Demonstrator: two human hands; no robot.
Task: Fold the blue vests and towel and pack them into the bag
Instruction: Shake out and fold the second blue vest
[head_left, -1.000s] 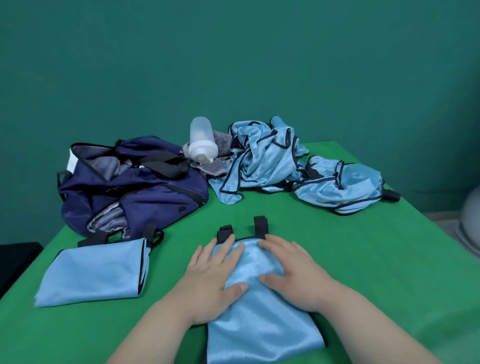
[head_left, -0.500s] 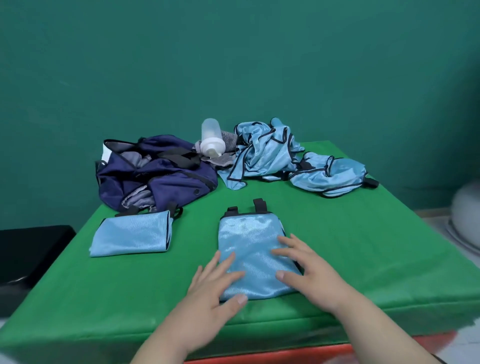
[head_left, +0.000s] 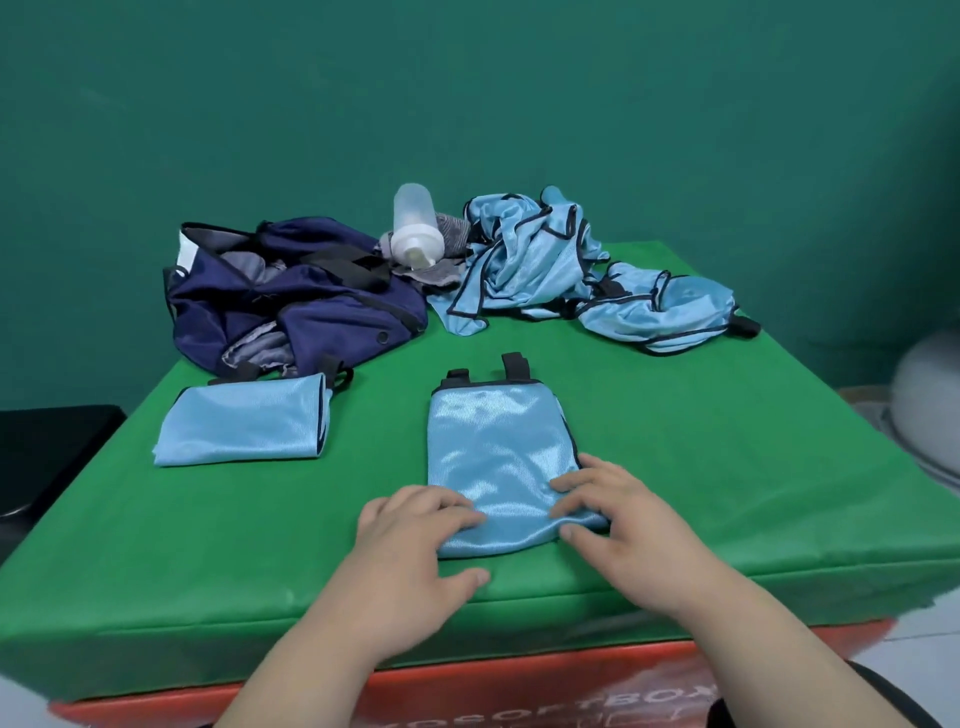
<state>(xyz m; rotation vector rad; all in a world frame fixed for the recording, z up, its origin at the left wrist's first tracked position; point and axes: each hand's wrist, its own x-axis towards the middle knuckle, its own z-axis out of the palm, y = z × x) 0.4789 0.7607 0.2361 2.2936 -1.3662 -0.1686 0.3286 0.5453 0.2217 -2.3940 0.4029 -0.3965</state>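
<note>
A folded blue vest (head_left: 498, 457) lies in the middle of the green table, black straps pointing away from me. My left hand (head_left: 415, 540) rests bent fingers on its near-left corner, thumb on the table just below the edge. My right hand (head_left: 618, 525) pinches the near-right corner between fingers and thumb, and the cloth puckers there. A second folded vest (head_left: 244, 426) lies to the left. The open navy bag (head_left: 291, 301) sits at the back left. Two crumpled blue vests (head_left: 524, 254) (head_left: 670, 306) lie at the back right, next to a grey towel (head_left: 447, 244).
A translucent bottle (head_left: 413, 228) with a white cap lies on the towel between the bag and the crumpled vests. The green table (head_left: 727, 467) ends just below my hands, above an orange box front. A pale round object (head_left: 930, 405) stands off the table's right side.
Both hands slid from the vest's far end down to its near edge, and my view pulled back from the table. The flat fingers are now bent at the near corners.
</note>
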